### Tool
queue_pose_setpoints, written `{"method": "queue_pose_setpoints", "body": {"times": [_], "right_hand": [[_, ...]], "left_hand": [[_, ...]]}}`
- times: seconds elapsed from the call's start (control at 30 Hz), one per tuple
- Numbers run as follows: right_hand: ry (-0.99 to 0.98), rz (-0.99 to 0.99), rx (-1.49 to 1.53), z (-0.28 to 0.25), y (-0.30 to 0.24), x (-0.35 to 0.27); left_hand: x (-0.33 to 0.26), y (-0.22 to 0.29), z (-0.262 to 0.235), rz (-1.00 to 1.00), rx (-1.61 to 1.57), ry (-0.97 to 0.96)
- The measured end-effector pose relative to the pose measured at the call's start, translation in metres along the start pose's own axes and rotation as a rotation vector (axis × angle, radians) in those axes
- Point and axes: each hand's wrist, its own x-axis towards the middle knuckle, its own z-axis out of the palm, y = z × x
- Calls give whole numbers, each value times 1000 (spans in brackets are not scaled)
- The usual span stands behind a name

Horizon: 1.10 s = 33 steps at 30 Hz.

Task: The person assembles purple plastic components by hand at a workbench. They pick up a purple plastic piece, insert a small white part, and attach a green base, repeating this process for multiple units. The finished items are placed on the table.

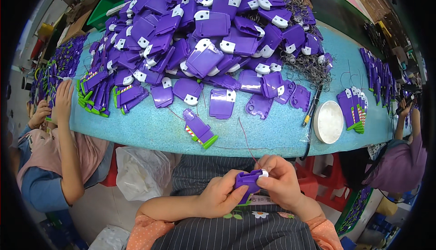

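Note:
Over my lap, just off the table's near edge, a purple plastic part [246, 183] is held between both hands. My left hand [221, 196] is closed round its left side, thumb on the near face. My right hand [282, 180] pinches the white piece [263, 174] at its upper right corner. A thin dark red wire [245, 136] runs up from the part onto the table. A bit of green shows at the part's lower end, mostly hidden by fingers. On the table ahead lies a purple part with a green end and a striped edge [198, 129].
A large heap of purple and white parts [211, 24] covers the blue table [150, 129]. Coiled dark wires [313, 68] lie right of it. A white round bowl [328, 122] and a cable [310, 116] sit at the right. Co-workers' arms [67, 145] show at both sides.

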Motion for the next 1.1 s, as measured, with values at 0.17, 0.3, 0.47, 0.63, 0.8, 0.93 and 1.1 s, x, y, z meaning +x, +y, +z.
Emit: {"method": "queue_pose_setpoints", "body": {"times": [0.17,0.3,0.47,0.63,0.8,0.93,1.1], "right_hand": [[-140,-125,-233,-6,-4,-2],[-80,-413,-754,-5,-13,-3],[-84,-451,-775,-17,-14,-1],[80,-242,-782,-9,-18,-6],[-4,-200,-913,-13,-4,-7],[-42,-231,-867,-10,1,-9],[-37,-226,-801,-10,0,-15]], "left_hand": [[-3,-4,-6,-104,-146,-160],[15,5,-17,-109,-32,-202],[30,6,-12,294,166,-38],[35,9,-22,236,-103,193],[28,-4,-9,186,-282,351],[23,-6,-7,48,-290,251],[24,10,-24,-6,-464,236]]}}
